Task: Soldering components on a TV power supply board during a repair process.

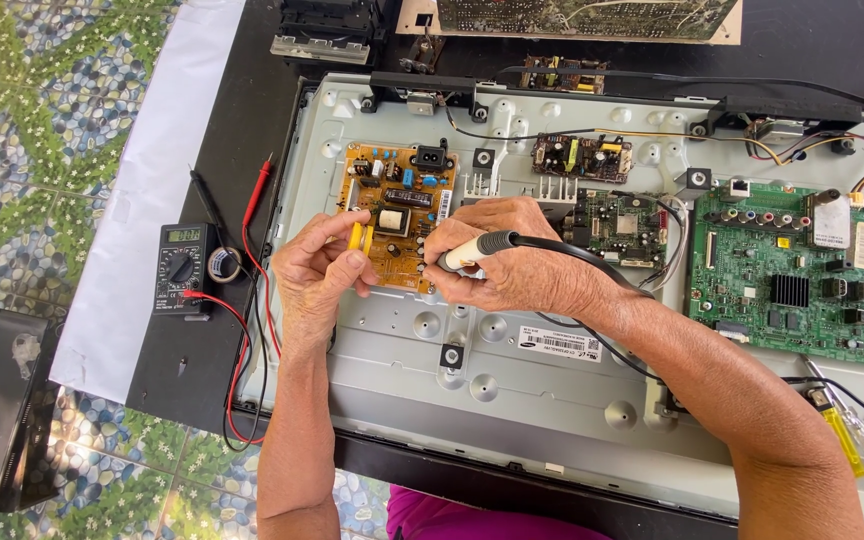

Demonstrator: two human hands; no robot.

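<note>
On the dark tabletop (232, 130) lies the opened back of a flat television, its grey metal chassis (512, 370) filling most of the view, and here we are right in the soldering step. To the right sits the big green main board (802, 270); smaller, up near the middle, is the orange power board (397, 215), and that is where both hands meet. The right hand (512, 265) has its grip clamped around a soldering iron (472, 250), black cord trailing off right, tip down at the board's lower right edge. The left hand (317, 270) pinches a yellow-handled tool (359, 238) just beside the board's left edge, fingers closed on it. Off to the left, a black multimeter (184, 265) rests with its red and black probes lying loose. My read: the next move calls for a steady tip on the joint, with the yellow tool brought in close without jostling neighbouring parts.
</note>
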